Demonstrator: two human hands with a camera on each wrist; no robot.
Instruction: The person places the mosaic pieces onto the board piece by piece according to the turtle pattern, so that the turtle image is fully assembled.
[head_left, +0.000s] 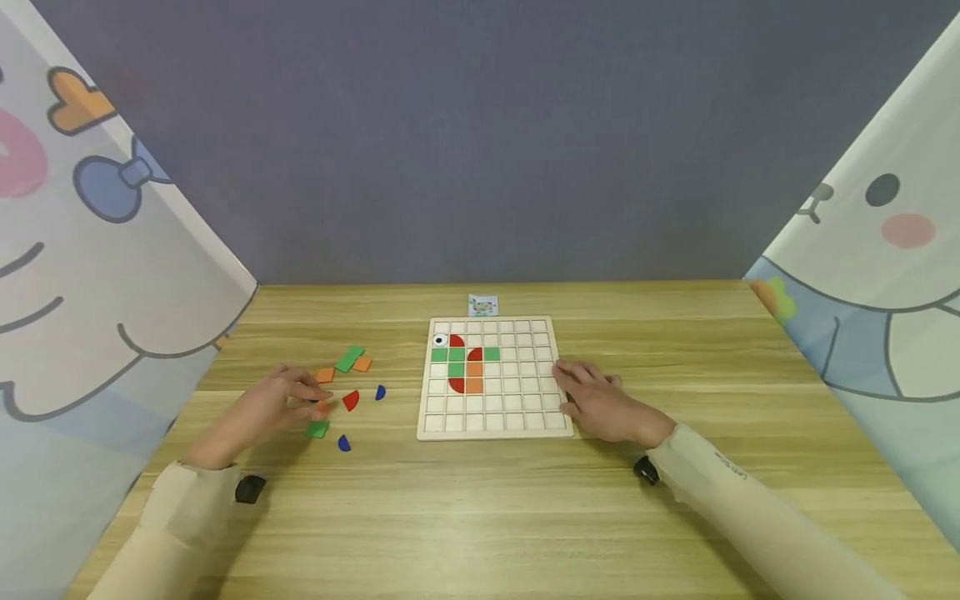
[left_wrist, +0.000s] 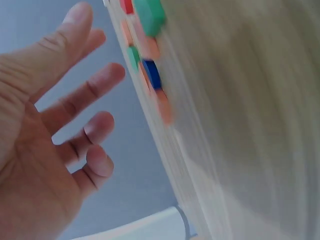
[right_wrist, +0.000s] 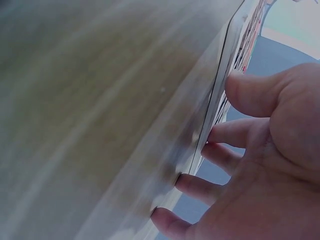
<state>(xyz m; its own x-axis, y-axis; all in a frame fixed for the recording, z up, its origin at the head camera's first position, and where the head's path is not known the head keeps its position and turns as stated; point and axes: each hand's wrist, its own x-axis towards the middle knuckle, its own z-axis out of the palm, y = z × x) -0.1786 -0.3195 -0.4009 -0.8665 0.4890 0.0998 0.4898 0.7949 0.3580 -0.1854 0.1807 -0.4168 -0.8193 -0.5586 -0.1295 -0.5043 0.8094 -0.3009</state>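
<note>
My left hand (head_left: 270, 408) hovers over loose flat pieces on the left of the table. Its fingers are loosely bent and apart, and the left wrist view shows nothing between them. Close by its fingertips lie a red quarter-circle piece (head_left: 351, 401), a green piece (head_left: 318, 429) and an orange piece (head_left: 324, 375). A blue piece (left_wrist: 152, 74) shows among others in the left wrist view. On the right, my right hand (head_left: 603, 404) rests with extended fingers at the right edge of the wooden grid board (head_left: 525, 404). Green, red and orange pieces and a round eye piece (head_left: 440, 340) fill some upper-left and middle cells.
A small picture card (head_left: 483, 306) lies just behind the board. Farther back in the loose group are a long green piece (head_left: 349, 358) and an orange square (head_left: 362, 363). Two blue half-circles, one nearer the front (head_left: 344, 443), lie between the group and the board.
</note>
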